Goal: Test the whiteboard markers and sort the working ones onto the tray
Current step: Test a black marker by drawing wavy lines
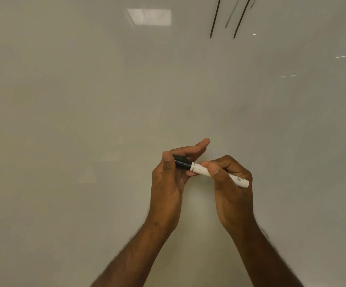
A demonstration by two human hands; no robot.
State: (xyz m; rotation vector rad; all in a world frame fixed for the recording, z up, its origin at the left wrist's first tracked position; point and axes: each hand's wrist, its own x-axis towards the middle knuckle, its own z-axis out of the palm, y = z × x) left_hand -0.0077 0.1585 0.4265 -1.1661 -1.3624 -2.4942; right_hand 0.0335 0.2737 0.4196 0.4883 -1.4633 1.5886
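A white-barrelled marker [201, 169] with a black cap [182, 162] is being held in mid-air in front of a whiteboard [85, 121], gripped between a person's two bare hands. Its long axis is running nearly level, tilting slightly down toward the right, with the capped end pointing left and up and the blunt white tail pointing right and down.

The left hand [172, 179] is pinching the cap, its thumb lying over the near side of the cap while the fingers are stretching out behind it. The right hand [230, 187] is wrapping the barrel just right of the marker's middle, thumb pressing on the near side and fingers curling over the top; the tail end is sticking out past the base of that thumb. A short bare stretch of white barrel is showing between the two hands, and the cap is sitting flush against the collar.

Above and to the right of the marker, well apart from it, several dark strokes [215, 17] are slanting down the board. A pale rectangular light reflection [149, 16] is showing on the board above and to the marker's left.
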